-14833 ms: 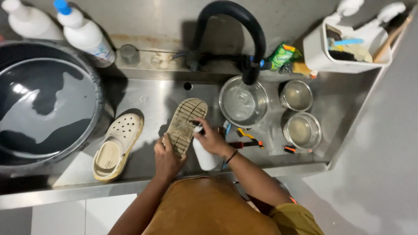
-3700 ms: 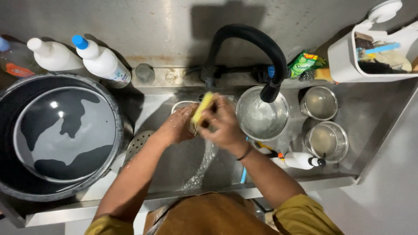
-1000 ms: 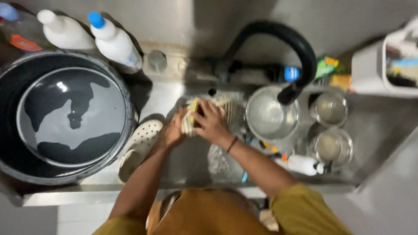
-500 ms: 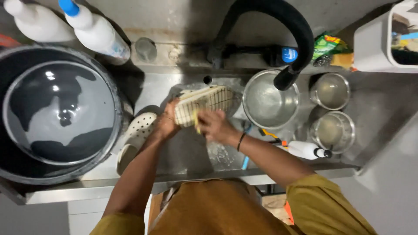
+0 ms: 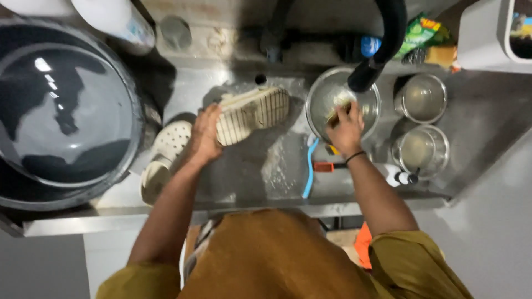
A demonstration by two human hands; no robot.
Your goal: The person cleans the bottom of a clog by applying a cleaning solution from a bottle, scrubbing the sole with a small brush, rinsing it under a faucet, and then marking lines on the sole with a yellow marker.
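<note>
The left hand [image 5: 204, 135] closes around the heel end of a cream rubber clog [image 5: 252, 113], turning it sole-up over the steel sink basin [image 5: 255, 166], a hold that keeps the dirty ribbed tread facing up and clear of the wet floor of the basin. The right hand [image 5: 344, 130] reaches into a round stainless steel bowl [image 5: 342, 105] directly under the black curved tap spout [image 5: 382, 44], its fingers curled on what looks like a yellow sponge [image 5: 337, 111], mostly hidden; the bowl sits where water from the spout would fall into it. Just below that wrist lie a blue-handled brush [image 5: 309, 169] and a small white bottle with a dark cap [image 5: 400, 177], on their sides within reach. The matching perforated cream clog [image 5: 163, 160] rests upright at the basin's left edge, beside a large dark water-filled tub [image 5: 61, 105]. Two small steel cups [image 5: 421, 124] stand to the right of the bowl, both holding cloudy water.
</note>
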